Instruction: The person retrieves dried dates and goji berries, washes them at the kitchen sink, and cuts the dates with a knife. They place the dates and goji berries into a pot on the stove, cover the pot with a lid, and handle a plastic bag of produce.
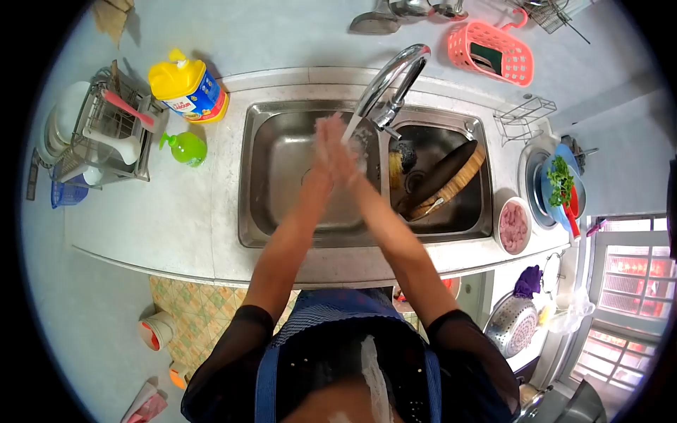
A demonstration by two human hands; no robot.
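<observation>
My left hand [327, 141] and my right hand [345, 163] are pressed together, palm to palm, over the left basin of a steel double sink [262, 211]. A stream of water [350, 128] runs from the curved chrome tap [392, 81] onto them. Neither hand holds anything that I can see. The hands are blurred, so the fingers are hard to make out.
The right basin holds a dark pan with a wooden board [446, 176] and a brush [396, 163]. A yellow detergent jug [186, 87], a green bottle [187, 148] and a dish rack [106, 134] stand left. A bowl of meat [514, 226] and greens [562, 180] sit right.
</observation>
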